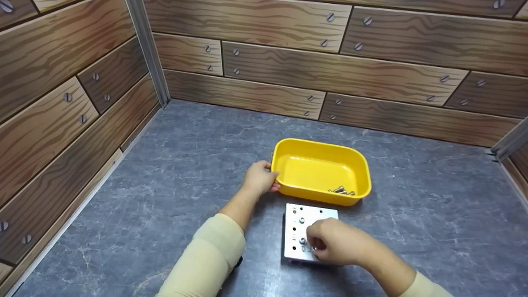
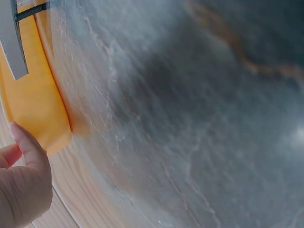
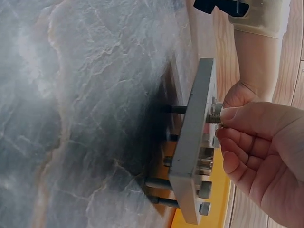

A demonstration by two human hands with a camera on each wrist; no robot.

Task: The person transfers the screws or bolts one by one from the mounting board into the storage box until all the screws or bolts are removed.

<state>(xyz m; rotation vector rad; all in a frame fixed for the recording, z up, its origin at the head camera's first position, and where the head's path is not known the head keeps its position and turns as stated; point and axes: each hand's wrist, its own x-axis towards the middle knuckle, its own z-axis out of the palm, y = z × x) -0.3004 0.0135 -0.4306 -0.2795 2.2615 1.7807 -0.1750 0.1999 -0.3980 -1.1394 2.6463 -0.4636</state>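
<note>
At the left end of the yellow tray, my left hand grips the wall, its thumb at the rim and its fingers along the outside. A flat metal plate with rows of holes lies in front of the tray. Over its right part, my right hand pinches a threaded bolt, which stands at the plate's upper face. Several other bolts pass through the plate, their shanks showing beneath it. The right hand covers much of the plate in the head view.
Several loose bolts lie in the tray's near right corner. Under everything is a dark grey marbled tabletop. Wood-patterned panels enclose the back and left, with a metal post at the back left corner.
</note>
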